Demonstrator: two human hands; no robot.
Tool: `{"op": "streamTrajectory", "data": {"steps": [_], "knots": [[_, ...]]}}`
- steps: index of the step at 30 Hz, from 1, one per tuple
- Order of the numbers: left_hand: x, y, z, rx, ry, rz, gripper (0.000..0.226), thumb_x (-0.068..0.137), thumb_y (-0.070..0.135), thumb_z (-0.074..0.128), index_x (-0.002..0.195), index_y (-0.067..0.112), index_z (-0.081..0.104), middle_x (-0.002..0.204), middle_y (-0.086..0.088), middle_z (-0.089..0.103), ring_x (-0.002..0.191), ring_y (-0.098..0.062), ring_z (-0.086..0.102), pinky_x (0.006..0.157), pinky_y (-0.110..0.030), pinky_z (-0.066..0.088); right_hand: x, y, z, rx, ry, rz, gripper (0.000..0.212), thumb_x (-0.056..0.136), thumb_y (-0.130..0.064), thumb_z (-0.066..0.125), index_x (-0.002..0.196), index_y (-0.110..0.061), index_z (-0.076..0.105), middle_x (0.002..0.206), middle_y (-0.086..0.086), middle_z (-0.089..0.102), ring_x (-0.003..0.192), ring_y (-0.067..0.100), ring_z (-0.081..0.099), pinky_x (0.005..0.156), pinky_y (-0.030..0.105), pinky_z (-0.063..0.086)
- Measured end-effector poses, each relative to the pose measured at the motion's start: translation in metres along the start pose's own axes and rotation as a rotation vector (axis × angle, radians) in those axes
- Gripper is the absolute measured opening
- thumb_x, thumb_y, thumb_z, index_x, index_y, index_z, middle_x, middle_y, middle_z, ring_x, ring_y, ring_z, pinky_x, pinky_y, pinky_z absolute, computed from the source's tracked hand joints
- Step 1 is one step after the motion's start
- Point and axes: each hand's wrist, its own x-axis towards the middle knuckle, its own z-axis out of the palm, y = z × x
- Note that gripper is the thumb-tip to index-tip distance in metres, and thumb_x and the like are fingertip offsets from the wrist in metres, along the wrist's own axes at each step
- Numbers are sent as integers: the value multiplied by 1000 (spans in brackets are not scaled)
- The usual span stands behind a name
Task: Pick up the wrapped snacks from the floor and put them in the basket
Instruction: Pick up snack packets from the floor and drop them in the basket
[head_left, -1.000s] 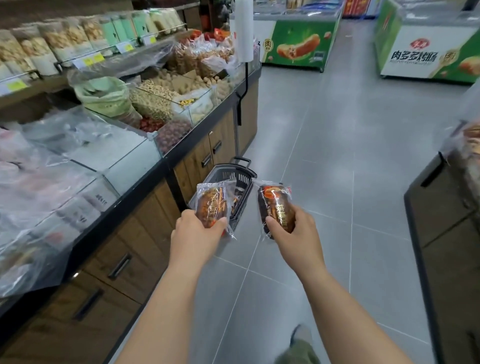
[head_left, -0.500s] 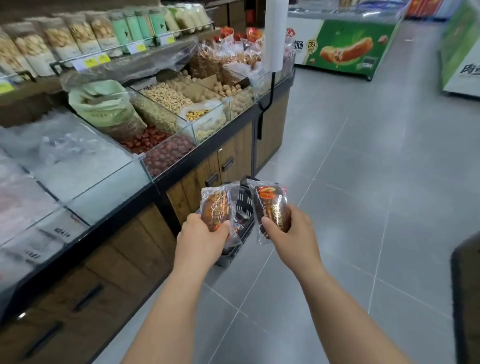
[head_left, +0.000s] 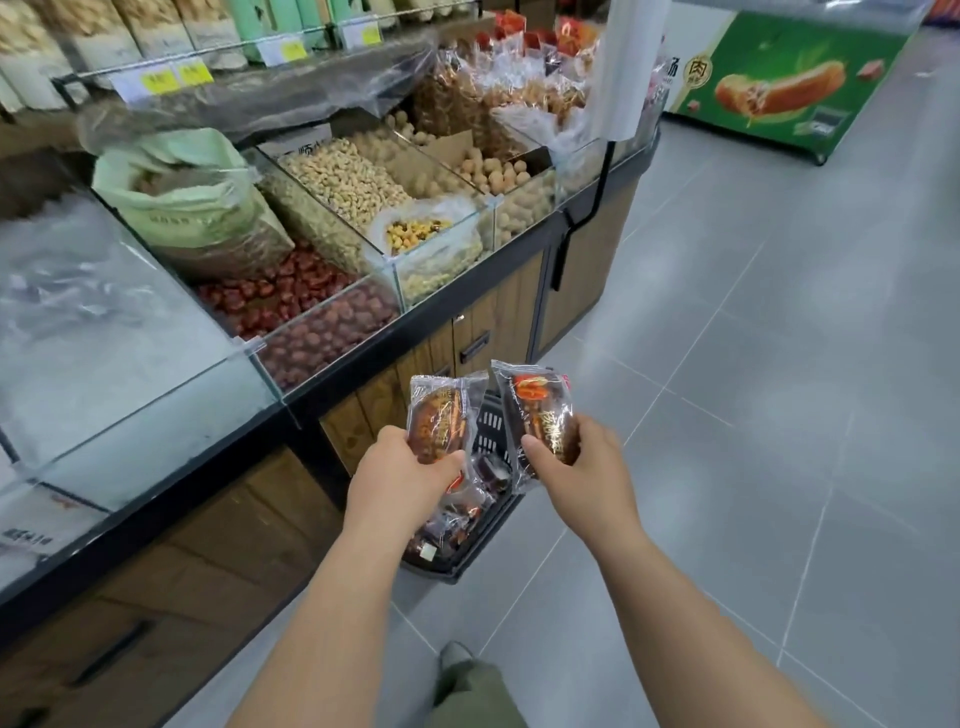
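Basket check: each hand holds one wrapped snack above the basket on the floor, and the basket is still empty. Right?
Not quite. The head view shows the basket already holds several wrapped snacks. The left hand and right hand each hold one above it.

Two held wrapped snacks (head_left: 436, 423), one basket (head_left: 491, 431), perhaps several snacks inside.

Bright even indoor light, soft shadows; wide-angle bending at edges, slight blur.

snacks (head_left: 439, 423): glossy clear plastic wrap, crinkled | basket (head_left: 488, 434): dark matt plastic lattice | bins (head_left: 441, 270): smooth clear glass | counter (head_left: 228, 551): wood-grain fronts, black trim | floor (head_left: 753, 364): smooth grey tile, soft sheen | sack (head_left: 192, 208): pale green woven plastic
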Motion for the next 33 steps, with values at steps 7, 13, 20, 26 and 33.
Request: {"op": "streamTrajectory", "data": {"steps": [7,13,20,26,33], "knots": [[93,27,-2,69,-33,-10,48,80,50,67,108,14,51,96,2,60,81,-14,56,56,-20,38,97,-10,24,11,-8,46,18,88,-37,62,100,-32,50,95,-10,46,91,8,48,75,24,38],[138,42,7,92,-28,-54,51,81,50,66,110,12,51,100,-1,60,85,-16,55,68,-27,41,145,-8,37,-20,-63,-29,17,87,-29,65,79,-37,52,79,-18,51,82,-3,51,63,12,36],[172,61,28,33,39,-204,55,79,52,65,110,10,50,101,-4,62,92,-23,61,77,-35,51,213,10,43,-46,-231,-28,20,87,-39,61,101,-26,59,96,-4,61,88,13,57,64,20,42],[186,94,51,-22,142,-374,55,81,51,64,113,10,48,104,-4,59,92,-23,59,72,-30,45,271,15,31,-146,-408,-114,31,88,-44,59,115,-32,51,109,-8,53,99,9,50,79,26,40],[199,111,82,-67,265,-544,50,82,50,63,110,11,49,95,-3,60,81,-21,57,59,-27,40,314,32,36,-135,-605,-195,36,89,-45,57,121,-28,52,111,-5,52,100,7,53,80,23,42]]}}
